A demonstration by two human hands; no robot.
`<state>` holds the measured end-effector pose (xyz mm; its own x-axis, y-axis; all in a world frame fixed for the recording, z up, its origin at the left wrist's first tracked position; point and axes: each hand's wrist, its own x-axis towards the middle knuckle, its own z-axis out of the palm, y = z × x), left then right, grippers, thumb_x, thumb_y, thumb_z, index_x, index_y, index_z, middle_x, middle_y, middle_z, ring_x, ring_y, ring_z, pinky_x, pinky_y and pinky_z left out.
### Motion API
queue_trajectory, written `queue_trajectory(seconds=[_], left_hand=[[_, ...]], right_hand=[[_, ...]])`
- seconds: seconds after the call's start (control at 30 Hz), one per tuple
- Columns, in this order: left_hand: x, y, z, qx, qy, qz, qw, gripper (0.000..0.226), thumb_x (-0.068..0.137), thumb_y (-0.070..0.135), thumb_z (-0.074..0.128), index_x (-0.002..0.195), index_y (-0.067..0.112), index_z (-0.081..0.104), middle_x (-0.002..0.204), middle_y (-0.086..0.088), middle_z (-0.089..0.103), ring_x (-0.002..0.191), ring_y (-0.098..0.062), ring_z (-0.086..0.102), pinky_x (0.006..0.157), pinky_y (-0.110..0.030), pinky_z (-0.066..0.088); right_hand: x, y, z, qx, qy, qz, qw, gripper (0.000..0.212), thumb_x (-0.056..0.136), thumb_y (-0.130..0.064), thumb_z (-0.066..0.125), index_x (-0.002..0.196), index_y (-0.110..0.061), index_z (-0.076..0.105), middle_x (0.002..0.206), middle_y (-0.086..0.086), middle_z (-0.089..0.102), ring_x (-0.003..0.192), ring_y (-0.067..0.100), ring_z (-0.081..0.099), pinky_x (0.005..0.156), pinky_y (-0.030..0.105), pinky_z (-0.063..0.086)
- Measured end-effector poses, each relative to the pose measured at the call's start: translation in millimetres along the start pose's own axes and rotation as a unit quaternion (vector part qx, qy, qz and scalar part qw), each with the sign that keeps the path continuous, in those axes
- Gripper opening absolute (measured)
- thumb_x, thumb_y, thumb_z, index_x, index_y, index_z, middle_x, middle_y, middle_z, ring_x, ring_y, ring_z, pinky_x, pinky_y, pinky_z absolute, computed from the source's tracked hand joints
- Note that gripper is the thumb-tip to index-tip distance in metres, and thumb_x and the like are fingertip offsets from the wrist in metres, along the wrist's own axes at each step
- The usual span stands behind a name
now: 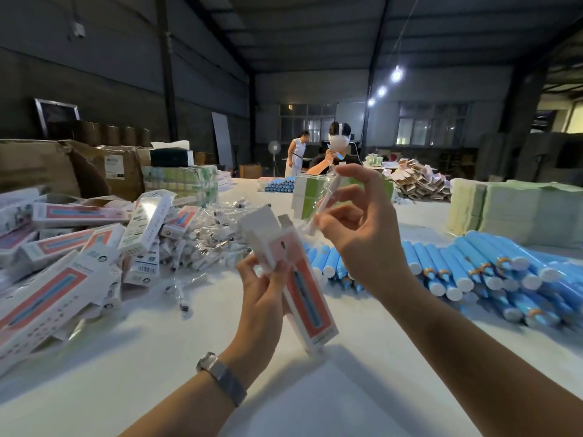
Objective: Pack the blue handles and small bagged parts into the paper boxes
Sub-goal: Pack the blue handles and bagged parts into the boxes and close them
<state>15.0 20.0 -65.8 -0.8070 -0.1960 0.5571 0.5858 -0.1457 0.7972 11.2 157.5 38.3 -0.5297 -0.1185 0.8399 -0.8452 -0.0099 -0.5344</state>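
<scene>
Left hand (263, 287) grips an open-topped box (303, 288), held tilted above the counter (164, 348). Right hand (359, 228) pinches a bagged part (325, 200) just above the box's open flaps. Blue handles (473, 272) lie piled at right; more boxes (63, 257) and bagged parts (202, 238) lie heaped at left.

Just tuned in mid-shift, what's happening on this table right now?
A person is packing at a white table. The left hand holds a paper box upright with its top flaps open. The right hand pinches a small bagged part just above that opening; it is not in the box yet. Blue handles lie stacked to the right, filled boxes and loose bagged parts are piled to the left. Another worker sits at the far end.
</scene>
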Motion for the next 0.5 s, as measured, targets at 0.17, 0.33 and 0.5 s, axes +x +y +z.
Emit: queue_trajectory(seconds=[0.17,0.33,0.5], left_hand=[[-6,0,5,0.049,-0.062,0.064,0.995,0.018,0.097,0.032,0.05,0.105,0.037,0.034,0.094,0.003,0.068,0.083,-0.009,0.066,0.072,-0.026,0.055],[-5,0,0,0.125,-0.052,0.11,0.985,0.02,0.094,0.048,0.047,0.11,0.045,0.036,0.097,0.012,0.065,0.085,-0.013,0.066,0.071,-0.034,0.056],[-5,2,-2,0.161,-0.041,0.119,0.979,0.031,0.095,0.051,0.044,0.118,0.034,0.034,0.1,0.013,0.063,0.088,-0.018,0.065,0.076,-0.049,0.057]], right_hand=[[0,-1,0,-0.034,0.005,-0.03,0.999,0.046,0.08,-0.004,0.066,0.112,-0.033,0.05,0.09,-0.009,0.06,0.07,0.017,0.065,0.064,0.03,0.059],[3,1,-8,-0.233,-0.018,-0.11,0.966,0.043,0.077,-0.004,0.078,0.114,-0.013,0.057,0.089,-0.011,0.057,0.073,0.007,0.061,0.059,0.018,0.052],[2,6,-11,-0.303,-0.095,-0.142,0.938,0.011,0.084,-0.01,0.073,0.095,-0.01,0.069,0.094,-0.004,0.059,0.078,0.008,0.054,0.069,0.01,0.038]])
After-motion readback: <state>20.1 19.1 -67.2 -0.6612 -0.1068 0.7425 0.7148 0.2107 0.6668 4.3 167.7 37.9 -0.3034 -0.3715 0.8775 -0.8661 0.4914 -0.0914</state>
